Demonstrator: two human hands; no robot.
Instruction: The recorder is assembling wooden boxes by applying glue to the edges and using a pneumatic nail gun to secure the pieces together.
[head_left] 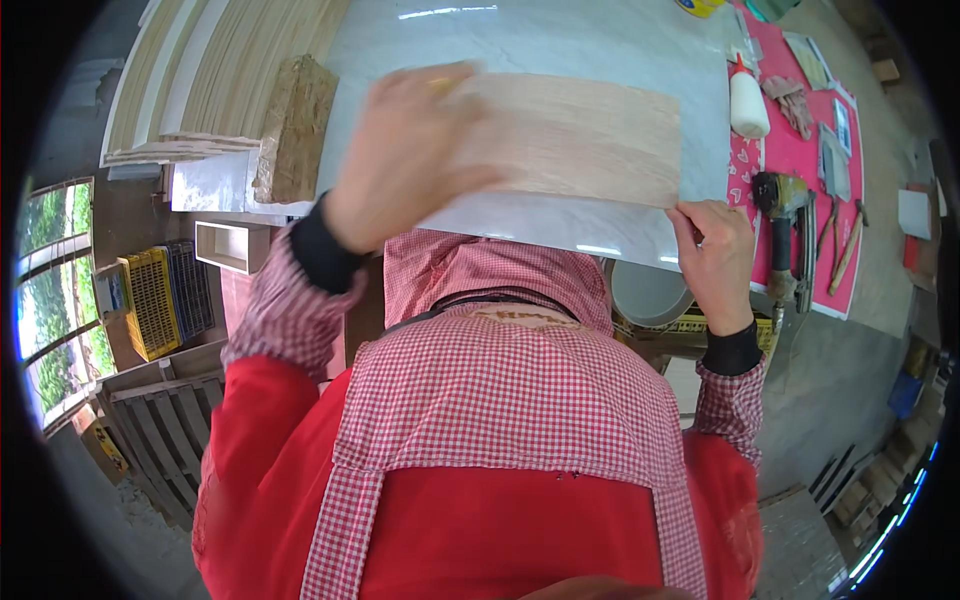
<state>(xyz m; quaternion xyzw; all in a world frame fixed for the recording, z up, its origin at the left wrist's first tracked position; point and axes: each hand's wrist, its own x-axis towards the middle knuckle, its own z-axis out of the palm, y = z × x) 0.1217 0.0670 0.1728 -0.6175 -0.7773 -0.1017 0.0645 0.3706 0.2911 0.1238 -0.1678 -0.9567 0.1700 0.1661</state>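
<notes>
A thin pale wooden board (600, 140) lies flat on the grey-white tabletop, its long side running left to right. At its near right corner, my right hand (715, 250) is closed, thumb and forefinger pinching the edge. My left hand (400, 150) is over the board's left end and smeared by motion. Its thumb points toward the board, but whether it holds anything cannot be made out. That hand hides the board's left edge.
Stacked wooden panels (230, 70) and a tape-wrapped block (298, 130) stand at the left. On a pink-covered surface at the right are a white glue bottle (747, 105), a crumpled glove (788, 103) and a nail gun (785, 215). A round basin (650, 295) sits below the table edge.
</notes>
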